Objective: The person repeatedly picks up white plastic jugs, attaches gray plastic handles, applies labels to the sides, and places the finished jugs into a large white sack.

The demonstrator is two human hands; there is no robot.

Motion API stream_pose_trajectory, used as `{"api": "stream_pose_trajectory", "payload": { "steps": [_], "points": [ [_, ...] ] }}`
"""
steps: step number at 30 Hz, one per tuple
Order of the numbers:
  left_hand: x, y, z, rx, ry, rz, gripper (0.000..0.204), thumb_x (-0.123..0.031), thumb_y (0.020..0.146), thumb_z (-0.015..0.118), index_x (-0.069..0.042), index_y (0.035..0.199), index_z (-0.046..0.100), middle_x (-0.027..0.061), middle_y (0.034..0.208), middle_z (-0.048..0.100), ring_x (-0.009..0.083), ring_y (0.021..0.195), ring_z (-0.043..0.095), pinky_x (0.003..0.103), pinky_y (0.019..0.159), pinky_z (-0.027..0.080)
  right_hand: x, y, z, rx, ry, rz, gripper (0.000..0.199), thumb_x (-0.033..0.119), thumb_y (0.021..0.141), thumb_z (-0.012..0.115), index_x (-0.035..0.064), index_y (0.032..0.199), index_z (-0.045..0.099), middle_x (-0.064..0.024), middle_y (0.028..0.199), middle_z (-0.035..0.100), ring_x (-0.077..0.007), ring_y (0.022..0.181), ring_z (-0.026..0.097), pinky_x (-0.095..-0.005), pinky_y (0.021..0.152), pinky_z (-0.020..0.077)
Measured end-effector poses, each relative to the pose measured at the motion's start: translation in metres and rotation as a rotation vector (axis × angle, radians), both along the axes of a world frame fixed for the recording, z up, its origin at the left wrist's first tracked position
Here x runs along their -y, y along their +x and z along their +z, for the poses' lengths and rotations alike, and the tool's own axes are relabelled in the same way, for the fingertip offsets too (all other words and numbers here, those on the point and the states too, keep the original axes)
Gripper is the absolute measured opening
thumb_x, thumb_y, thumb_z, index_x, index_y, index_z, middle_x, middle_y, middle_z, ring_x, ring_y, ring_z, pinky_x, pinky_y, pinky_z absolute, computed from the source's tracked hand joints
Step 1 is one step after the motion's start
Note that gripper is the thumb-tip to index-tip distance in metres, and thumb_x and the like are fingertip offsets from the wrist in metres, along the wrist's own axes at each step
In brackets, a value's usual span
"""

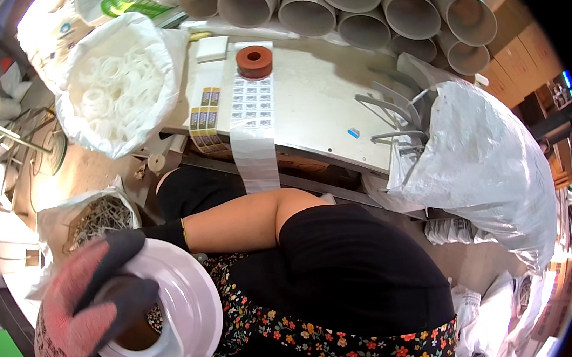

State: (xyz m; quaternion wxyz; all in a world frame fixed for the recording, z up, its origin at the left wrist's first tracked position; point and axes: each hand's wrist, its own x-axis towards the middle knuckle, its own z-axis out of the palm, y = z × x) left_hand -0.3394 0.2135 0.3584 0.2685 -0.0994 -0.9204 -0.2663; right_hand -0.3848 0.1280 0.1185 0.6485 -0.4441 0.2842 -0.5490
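Note:
My left hand (80,325), in a pink glove with dark-coated fingers, grips a white flanged plastic ring (191,305) at the lower left. The fingers curl over its rim and into its round opening, with the broad flange facing right. A bare forearm (235,223), seemingly my right, crosses leftward to a dark cuff (164,235) behind the ring. My right hand itself is hidden there. Just beyond my hands stands a white sack (126,197) holding many thin metal pieces (100,221).
A white table (323,104) ahead carries label sheets (253,105), a brown tape roll (254,62) and stacked grey tubes (309,10). A sack of translucent rings (117,88) stands left. A bulging white sack (489,162) and metal bars (398,109) are right.

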Motion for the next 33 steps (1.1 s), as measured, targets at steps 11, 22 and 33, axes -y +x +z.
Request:
{"api": "stream_pose_trajectory", "payload": {
  "steps": [11, 22, 33],
  "points": [
    [0.035, 0.001, 0.0, 0.344, 0.049, 0.072, 0.08, -0.042, 0.06, 0.082, 0.002, 0.121, 0.053, 0.0264, 0.115, 0.054, 0.0411, 0.11, 0.053, 0.054, 0.094, 0.042, 0.025, -0.025, -0.004, -0.02, -0.044, 0.018, 0.034, 0.018, 0.092, 0.061, 0.0046, 0.124, 0.058, -0.0066, 0.118, 0.062, -0.0161, 0.113, 0.054, -0.0304, 0.098, 0.0419],
    [0.089, 0.008, -0.013, 0.444, 0.158, 0.339, 0.087, -0.044, 0.062, 0.082, 0.0, 0.128, 0.046, 0.0224, 0.126, 0.049, 0.0354, 0.12, 0.047, 0.05, 0.102, 0.037, -0.215, -0.56, -0.08, -1.677, 0.067, -1.681, 0.045, 0.028, 0.09, 0.057, -0.0007, 0.124, 0.054, -0.0218, 0.113, 0.063, -0.0347, 0.107, 0.059, -0.0413, 0.096, 0.044],
    [0.049, -0.009, -0.028, 0.324, 0.18, 0.634, 0.091, -0.045, 0.066, 0.078, -0.001, 0.136, 0.039, 0.0186, 0.133, 0.046, 0.0316, 0.124, 0.045, 0.045, 0.105, 0.035, -0.325, -0.613, -0.077, -0.662, 0.897, -1.43, 0.032, 0.03, 0.089, 0.059, 0.0054, 0.108, 0.053, -0.0088, 0.067, 0.052, -0.02, 0.055, 0.054, -0.0353, 0.05, 0.0453]
  ]
}}
